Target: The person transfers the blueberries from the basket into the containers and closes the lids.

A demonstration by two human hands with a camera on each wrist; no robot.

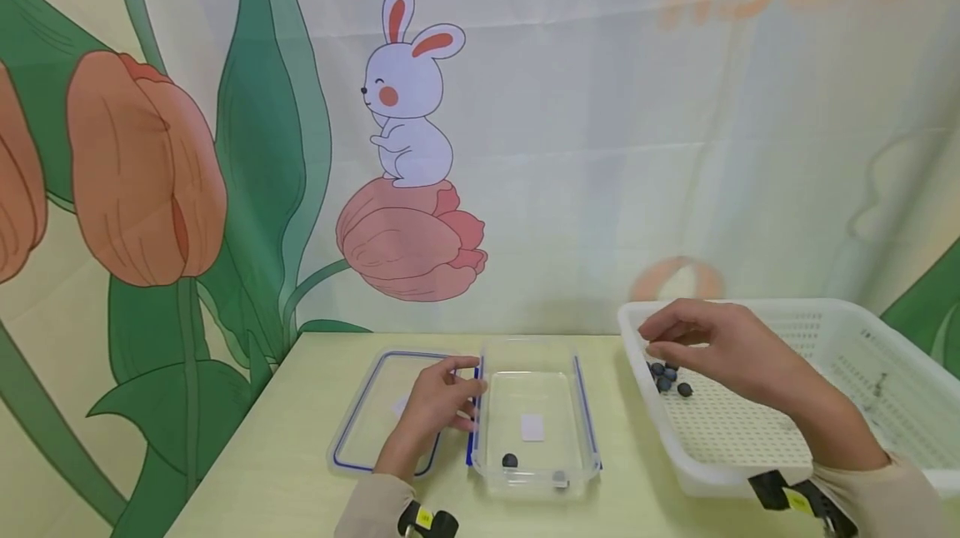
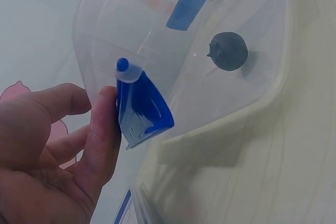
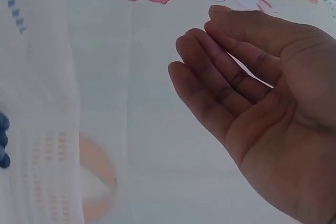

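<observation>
On pale yellow table (image 1: pixel 255 471), clear container (image 1: pixel 532 395) holds two blueberries (image 1: pixel 510 460) near its front end. Left hand (image 1: pixel 438 398), fingers bent, touches container's left side beside blue latch (image 2: pixel 144 106); I cannot tell whether it pinches. Blue-edged lid (image 1: pixel 378 413) lies left of container, partly behind hand. I see right hand (image 1: pixel 716 346) above left part of white perforated basket (image 1: pixel 750 434), fingers loosely curved, nothing in grasp. More blueberries (image 1: pixel 663 384) cluster by basket's left wall.

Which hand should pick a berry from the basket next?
Probably the right hand: it's at the basket, close to the berries there, and looks empty. The left hand touches the box, farther away.
</observation>
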